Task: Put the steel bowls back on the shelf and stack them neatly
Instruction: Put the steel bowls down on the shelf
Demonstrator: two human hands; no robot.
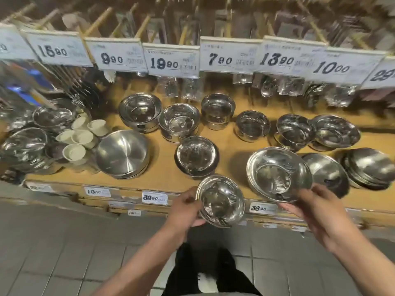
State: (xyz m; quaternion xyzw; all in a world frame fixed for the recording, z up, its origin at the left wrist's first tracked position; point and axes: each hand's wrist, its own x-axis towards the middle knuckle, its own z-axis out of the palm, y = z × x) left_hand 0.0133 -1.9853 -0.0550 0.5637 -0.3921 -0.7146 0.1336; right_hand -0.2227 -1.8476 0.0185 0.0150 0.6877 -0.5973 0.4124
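Observation:
My left hand point(184, 207) grips a small steel bowl point(221, 201) by its left rim, holding it tilted in front of the shelf's front edge. My right hand point(307, 207) holds a wider steel bowl point(277, 174) by its near rim, at the front right of the wooden shelf point(162, 167). Whether that bowl rests on the shelf I cannot tell. Several stacks of steel bowls stand on the shelf, among them one point(196, 155) just behind the small bowl and a larger brushed stack point(121, 154) to the left.
White cups point(82, 135) cluster at the left among more steel bowls. Tilted bowl stacks point(369, 167) lie at the far right. Price tags point(173, 59) hang above over bagged utensils. Shelf-edge labels point(154, 197) line the front. Grey floor tiles lie below.

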